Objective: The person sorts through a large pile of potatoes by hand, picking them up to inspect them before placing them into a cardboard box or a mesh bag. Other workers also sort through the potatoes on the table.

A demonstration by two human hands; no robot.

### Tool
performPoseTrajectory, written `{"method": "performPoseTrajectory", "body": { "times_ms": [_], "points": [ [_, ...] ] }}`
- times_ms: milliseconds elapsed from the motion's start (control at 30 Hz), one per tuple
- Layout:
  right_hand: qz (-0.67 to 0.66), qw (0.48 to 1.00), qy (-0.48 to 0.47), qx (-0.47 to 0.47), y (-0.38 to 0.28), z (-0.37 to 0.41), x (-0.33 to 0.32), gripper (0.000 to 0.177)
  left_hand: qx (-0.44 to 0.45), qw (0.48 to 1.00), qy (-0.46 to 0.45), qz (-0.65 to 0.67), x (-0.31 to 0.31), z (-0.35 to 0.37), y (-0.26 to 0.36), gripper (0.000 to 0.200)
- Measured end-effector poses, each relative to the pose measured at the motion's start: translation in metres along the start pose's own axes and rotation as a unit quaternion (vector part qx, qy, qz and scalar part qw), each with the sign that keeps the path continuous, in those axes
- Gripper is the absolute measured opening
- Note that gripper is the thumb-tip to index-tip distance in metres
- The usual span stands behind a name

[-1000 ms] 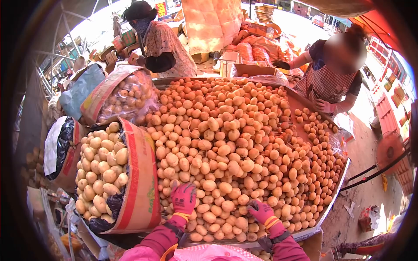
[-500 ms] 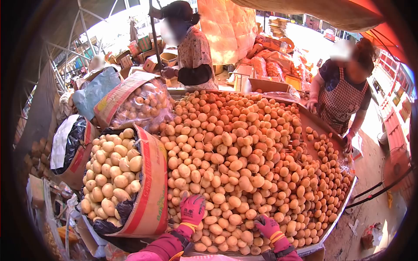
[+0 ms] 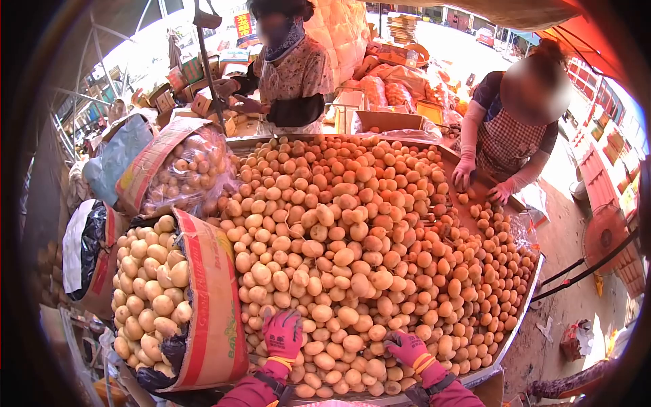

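Observation:
A broad heap of round, yellow-brown potatoes (image 3: 325,251) fills the sorting table before me. Pink gloves with dark printing cover both of my hands. My left hand (image 3: 283,334) lies on the near left of the heap, fingers stretched over the potatoes, beside an upright carton (image 3: 217,305) of larger potatoes. Farther right, my right hand (image 3: 408,347) rests on the near part of the heap. Its fingers are apart and slightly bent against the potatoes, with no potato visibly lifted. The undersides of both hands are hidden.
A bagged carton (image 3: 186,166) of potatoes stands behind the left carton. A person in a checked apron (image 3: 505,146) reaches onto the table's far right. Another person (image 3: 291,85) stands behind the heap. The table's metal edge (image 3: 519,325) runs along the right.
The view has shifted, so the table sits further left. My hands stay on the near potatoes, the right hand slightly closer to the left. The aproned person now has both hands over the table.

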State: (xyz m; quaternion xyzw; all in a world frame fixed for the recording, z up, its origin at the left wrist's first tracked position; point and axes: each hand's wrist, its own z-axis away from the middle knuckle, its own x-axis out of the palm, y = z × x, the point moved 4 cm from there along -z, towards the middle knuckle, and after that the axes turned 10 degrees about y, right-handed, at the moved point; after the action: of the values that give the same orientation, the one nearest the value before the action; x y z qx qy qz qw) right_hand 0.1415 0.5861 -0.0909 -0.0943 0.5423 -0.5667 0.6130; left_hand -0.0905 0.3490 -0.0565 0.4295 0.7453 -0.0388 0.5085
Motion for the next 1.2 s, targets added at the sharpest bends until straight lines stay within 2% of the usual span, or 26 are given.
{"method": "performPoseTrajectory", "body": {
  "times_ms": [100, 200, 233, 267, 333, 367, 400, 433, 500, 567, 600, 700, 800, 867, 900, 933, 1000, 1200],
  "points": [
    [0.068, 0.997, 0.016, -0.026, 0.002, 0.002, -0.003, 0.035, 0.030, 0.999, 0.006, -0.017, 0.003, 0.004, 0.000, 0.018],
    [0.074, 0.988, -0.132, -0.034, -0.007, -0.010, -0.031, 0.042, 0.016, 1.000, 0.023, 0.004, 0.006, 0.005, -0.002, 0.018],
    [0.045, 0.985, -0.160, -0.043, -0.017, -0.019, -0.053, 0.046, 0.011, 0.999, 0.032, 0.009, 0.005, 0.004, -0.001, 0.018],
    [0.005, 0.987, -0.149, -0.057, -0.031, -0.031, -0.079, 0.049, 0.005, 0.999, 0.041, 0.013, 0.004, 0.003, 0.000, 0.019],
    [-0.025, 0.995, -0.023, -0.098, -0.062, -0.068, -0.137, 0.058, 0.006, 1.000, 0.023, 0.000, -0.002, -0.002, 0.006, 0.020],
    [0.004, 0.991, 0.062, -0.120, -0.078, -0.091, -0.166, 0.062, 0.003, 1.000, 0.009, -0.014, -0.004, -0.005, 0.010, 0.020],
    [0.111, 0.966, 0.166, -0.164, -0.096, -0.116, -0.193, 0.063, 0.007, 1.000, 0.006, -0.014, -0.006, -0.007, 0.015, 0.020],
    [0.230, 0.929, 0.240, -0.165, -0.102, -0.149, -0.212, 0.062, -0.019, 1.000, 0.014, 0.016, -0.007, -0.006, 0.019, 0.020],
    [0.358, 0.887, 0.258, -0.133, -0.125, -0.204, -0.231, 0.057, -0.047, 0.996, 0.055, 0.056, 0.006, 0.002, 0.013, 0.021],
    [0.403, 0.897, 0.176, -0.046, -0.128, -0.271, -0.230, 0.059, -0.019, 1.000, 0.015, 0.008, -0.005, -0.005, 0.017, 0.022],
    [0.401, 0.898, 0.176, -0.046, -0.134, -0.295, -0.228, 0.059, 0.004, 0.999, -0.022, -0.040, -0.005, -0.007, 0.017, 0.024],
    [0.367, 0.915, 0.160, -0.040, -0.156, -0.353, -0.220, 0.063, -0.013, 0.999, -0.033, -0.002, 0.011, 0.003, -0.007, 0.027],
    [0.422, 0.893, 0.152, -0.034, -0.171, -0.403, -0.208, 0.065, -0.010, 0.998, -0.058, 0.022, 0.009, 0.002, -0.012, 0.032],
    [0.518, 0.850, 0.097, -0.014, -0.164, -0.429, -0.202, 0.068, -0.010, 0.996, -0.079, 0.042, 0.006, 0.002, -0.009, 0.036],
    [0.495, 0.862, 0.096, -0.060, -0.161, -0.444, -0.202, 0.073, 0.026, 0.997, -0.058, 0.033, 0.001, -0.006, -0.001, 0.030],
    [0.497, 0.861, 0.090, -0.063, -0.158, -0.462, -0.200, 0.073, 0.019, 0.998, -0.059, 0.032, -0.002, -0.011, 0.001, 0.030],
    [0.372, 0.905, 0.204, -0.020, -0.172, -0.472, -0.214, 0.074, 0.041, 0.996, -0.078, 0.033, -0.002, -0.016, 0.005, 0.029],
    [0.402, 0.892, 0.202, -0.049, -0.171, -0.514, -0.209, 0.070, 0.021, 0.996, -0.081, 0.012, -0.001, -0.013, 0.002, 0.028]
  ]
}}
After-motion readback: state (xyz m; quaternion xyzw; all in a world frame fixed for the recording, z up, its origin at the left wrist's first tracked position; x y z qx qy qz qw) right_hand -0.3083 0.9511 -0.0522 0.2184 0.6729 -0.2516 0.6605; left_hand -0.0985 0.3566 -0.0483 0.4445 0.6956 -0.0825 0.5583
